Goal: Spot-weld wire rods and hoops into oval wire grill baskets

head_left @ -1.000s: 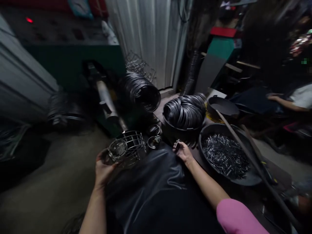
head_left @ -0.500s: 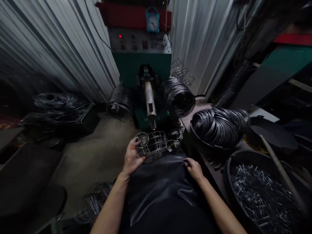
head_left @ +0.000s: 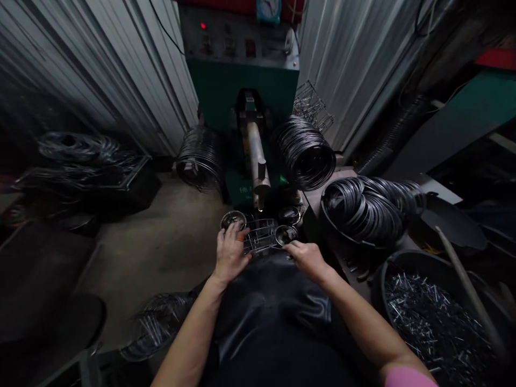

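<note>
In front of my lap is a wire rack (head_left: pixel 261 235) of thin metal bars. My left hand (head_left: pixel 231 253) is closed round its left end, the fingertips over the near rim of a small round metal bowl (head_left: pixel 233 218). My right hand (head_left: pixel 308 261) has thumb and fingers pinched together at the rack's right end, just below a second small bowl (head_left: pixel 286 234). What lies in that pinch is too small and dark to make out. A third bowl (head_left: pixel 289 215) sits behind the second. Above the rack projects the metal arm (head_left: pixel 258 156) of a green machine (head_left: pixel 242 78).
Wire coils (head_left: pixel 304 153) hang right of the machine arm, another coil (head_left: pixel 199 158) left. More coils (head_left: pixel 366 209) fill a tub at right. A bin (head_left: pixel 379 290) of cut metal pieces holds a stick (head_left: pixel 463 274). A black apron (head_left: pixel 274 301) covers my lap.
My right hand has moved left and up from the apron to the rack's right end. My left hand has shifted slightly right, still at the rack's left end. The view has tilted down.
</note>
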Tool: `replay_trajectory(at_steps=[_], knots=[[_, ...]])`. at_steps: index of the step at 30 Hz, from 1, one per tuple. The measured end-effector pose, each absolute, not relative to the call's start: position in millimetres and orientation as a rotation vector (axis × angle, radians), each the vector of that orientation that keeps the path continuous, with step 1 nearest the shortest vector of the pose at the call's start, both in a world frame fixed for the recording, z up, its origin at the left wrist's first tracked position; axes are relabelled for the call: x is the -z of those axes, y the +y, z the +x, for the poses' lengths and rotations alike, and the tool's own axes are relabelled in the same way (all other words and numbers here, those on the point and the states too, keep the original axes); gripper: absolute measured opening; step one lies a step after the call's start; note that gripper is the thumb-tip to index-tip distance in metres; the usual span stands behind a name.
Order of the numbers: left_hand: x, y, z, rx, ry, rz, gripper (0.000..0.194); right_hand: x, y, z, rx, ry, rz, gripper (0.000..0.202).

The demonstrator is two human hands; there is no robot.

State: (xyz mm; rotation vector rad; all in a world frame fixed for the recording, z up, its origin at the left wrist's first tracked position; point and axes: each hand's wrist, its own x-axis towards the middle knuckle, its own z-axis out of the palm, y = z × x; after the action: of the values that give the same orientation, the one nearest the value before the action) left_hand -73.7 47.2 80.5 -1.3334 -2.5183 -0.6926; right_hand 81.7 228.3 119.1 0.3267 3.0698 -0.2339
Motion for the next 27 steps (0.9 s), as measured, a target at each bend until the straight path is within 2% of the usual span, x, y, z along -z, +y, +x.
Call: replay_trajectory(at_steps=[3,5,10,12,16,20,24,27], knots=[[-86,61,-66,0.642,-2.522,-1.368,0.060,-126,210,57,0.173,2.990,0.295,0.027],[-88,66,-62,0.630,-2.533,-1.359,0.059,-124,203,49,0.270,3.014,0.369,0.026],[-89,65,-59,0.636,-2.533,-1.375,0.059,-101,204,47,0.979,3.062,0.707,0.006],[-88,64,-57,0.657,-2.520,-1.441,0.060,-92,205,48,1.248,3.059,0.826,0.007],[-85,65,-52,0.772,-2.523,-1.441,0.061,-83,200,52,1.328,3.177,0.913,0.005],[-81,64,-51,0.902,-2.507,-1.428,0.061,-84,197,59,1.334,3.183,0.691,0.004],[-79,59,-55,1.020,-2.509,-1.410,0.064,-96,206,61,1.420,3.103,0.285,0.025],[-77,58,-60,1.088,-2.506,-1.384,0.065,-104,214,58,1.367,3.080,0.085,0.027]])
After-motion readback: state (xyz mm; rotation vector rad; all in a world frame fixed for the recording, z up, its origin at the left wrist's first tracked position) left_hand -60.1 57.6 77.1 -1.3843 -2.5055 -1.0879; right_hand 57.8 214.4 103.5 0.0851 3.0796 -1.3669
